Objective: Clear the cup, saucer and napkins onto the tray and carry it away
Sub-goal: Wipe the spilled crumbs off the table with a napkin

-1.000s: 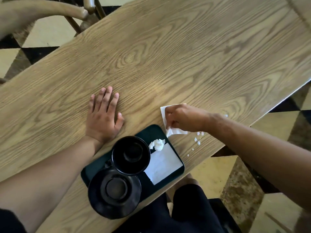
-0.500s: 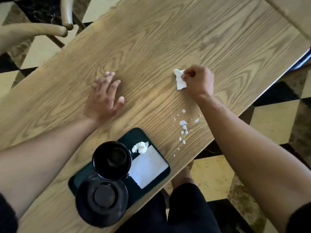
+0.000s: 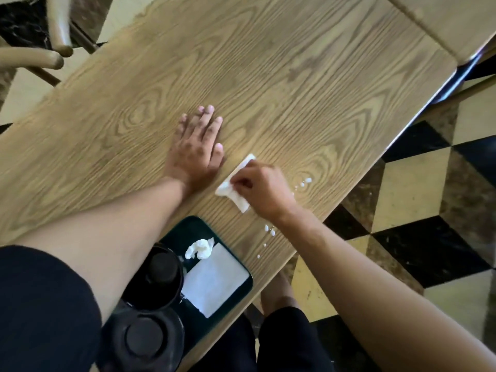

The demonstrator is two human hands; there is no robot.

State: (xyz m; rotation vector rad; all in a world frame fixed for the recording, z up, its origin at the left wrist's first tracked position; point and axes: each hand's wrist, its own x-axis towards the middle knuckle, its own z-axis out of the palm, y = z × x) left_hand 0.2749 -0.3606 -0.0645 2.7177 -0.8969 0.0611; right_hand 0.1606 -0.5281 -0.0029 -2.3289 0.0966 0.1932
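Note:
A dark green tray (image 3: 197, 226) lies at the near edge of the wooden table (image 3: 268, 76). On it stand a black cup (image 3: 158, 280), a black saucer (image 3: 145, 339), a flat white napkin (image 3: 214, 280) and a crumpled white napkin (image 3: 200, 249). My left arm covers the tray's left part. My right hand (image 3: 264, 191) is shut on a folded white napkin (image 3: 233, 189) pressed to the table just beyond the tray. My left hand (image 3: 196, 149) rests flat on the table, fingers apart, beside the right hand.
White crumbs or droplets (image 3: 269, 230) dot the table near its right edge, with more at the far side of my right hand (image 3: 304, 182). A wooden chair (image 3: 40, 49) stands at the far left. A second table (image 3: 456, 22) adjoins at top right. Checkered floor lies on the right.
My right hand has drawn the napkin back across the table toward me and toward my left hand. The left hand stays flat on the table. The camera has shifted.

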